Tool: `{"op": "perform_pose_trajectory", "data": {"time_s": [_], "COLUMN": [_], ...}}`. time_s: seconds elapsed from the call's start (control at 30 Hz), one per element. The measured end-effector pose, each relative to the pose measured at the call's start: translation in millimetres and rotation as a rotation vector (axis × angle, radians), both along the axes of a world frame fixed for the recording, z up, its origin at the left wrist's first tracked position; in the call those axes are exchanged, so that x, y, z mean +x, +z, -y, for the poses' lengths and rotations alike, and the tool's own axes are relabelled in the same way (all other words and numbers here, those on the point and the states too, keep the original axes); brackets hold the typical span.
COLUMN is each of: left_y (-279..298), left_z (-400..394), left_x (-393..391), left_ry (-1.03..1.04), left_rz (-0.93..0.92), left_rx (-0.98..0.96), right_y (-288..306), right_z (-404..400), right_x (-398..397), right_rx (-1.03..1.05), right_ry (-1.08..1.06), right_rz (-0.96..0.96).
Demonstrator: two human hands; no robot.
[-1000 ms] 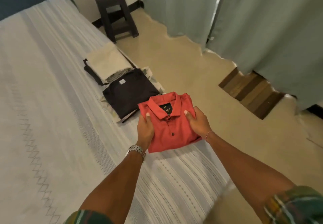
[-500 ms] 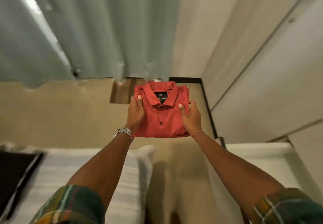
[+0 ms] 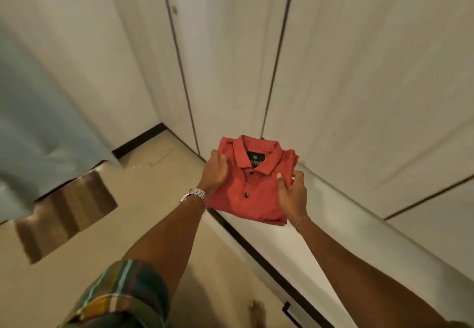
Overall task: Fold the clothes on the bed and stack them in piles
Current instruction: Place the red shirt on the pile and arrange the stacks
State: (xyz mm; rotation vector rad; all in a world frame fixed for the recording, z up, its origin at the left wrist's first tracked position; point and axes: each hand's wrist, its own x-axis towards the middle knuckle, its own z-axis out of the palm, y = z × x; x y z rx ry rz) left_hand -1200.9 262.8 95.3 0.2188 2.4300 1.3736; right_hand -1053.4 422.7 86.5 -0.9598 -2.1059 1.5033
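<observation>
A folded red polo shirt (image 3: 252, 186) with a dark neck label and dark buttons hangs in the air in front of me, collar away from me. My left hand (image 3: 215, 171) grips its left edge, thumb on top. My right hand (image 3: 292, 192) grips its right edge, thumb on the front. The shirt sits over the near corner of a white counter (image 3: 320, 215); I cannot tell whether it touches it. The bed and the other clothes are out of view.
Tall white wardrobe doors (image 3: 359, 71) fill the space ahead and to the right. A pale green curtain (image 3: 33, 122) hangs at the left above a beige floor (image 3: 154, 199) with a brown wooden step (image 3: 66, 212). My bare foot (image 3: 256, 312) shows at the bottom.
I have turned right, away from the bed, carrying the red shirt in both hands. The bed and stacked clothes have left the view; the wardrobe and white counter have come in.
</observation>
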Motion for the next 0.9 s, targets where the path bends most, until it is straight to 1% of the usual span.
{"op": "perform_pose_trajectory", "data": {"time_s": [0.07,0.13,0.2,0.3,0.4,0.47,0.53,0.57,0.6,0.63,0.7,0.73,0.77,0.83,0.87,0.9], "left_y": [-17,-46,-74,-111,-145,-165,-189,-198,-208,-209,-197,-185,-167,-140,-121,-100], "left_z": [-36,-63,-78,-90,-95,-92,-88,-81,-77,-72,-63,-64,-62,-58,-52,-42], "left_x": [4,6,7,7,8,11,13,16,16,16,13,11,8,4,3,4], "left_ry": [-0.169,-0.314,-0.403,-0.510,-0.574,-0.565,-0.561,-0.557,-0.570,-0.597,-0.646,-0.644,-0.628,-0.650,-0.614,-0.561], "left_rz": [0.016,-0.013,-0.080,-0.183,-0.242,-0.248,-0.252,-0.294,-0.346,-0.278,-0.089,-0.050,0.012,-0.128,-0.148,-0.170], "left_rx": [-0.125,-0.285,-0.430,-0.592,-0.775,-0.870,-0.903,-0.887,-0.900,-0.872,-0.835,-0.836,-0.848,-0.722,-0.629,-0.578], "right_y": [-19,-49,-82,-132,-179,-200,-218,-221,-224,-222,-202,-188,-172,-139,-121,-101], "right_z": [-21,-36,-41,-35,-21,-12,-9,-9,-12,-16,-24,-27,-28,-27,-23,-16], "right_x": [23,43,58,66,67,66,63,62,60,58,48,39,26,-7,-26,-46], "right_rx": [-0.031,-0.083,-0.150,-0.260,-0.372,-0.431,-0.461,-0.451,-0.396,-0.289,0.018,0.159,0.263,0.400,0.459,0.510], "right_ry": [-0.087,-0.145,-0.149,-0.149,-0.135,-0.103,-0.074,-0.059,-0.054,-0.063,-0.040,0.011,0.076,0.202,0.255,0.313], "right_rz": [0.050,0.124,0.195,0.286,0.332,0.349,0.412,0.458,0.521,0.616,0.806,0.800,0.734,0.603,0.550,0.493]}}
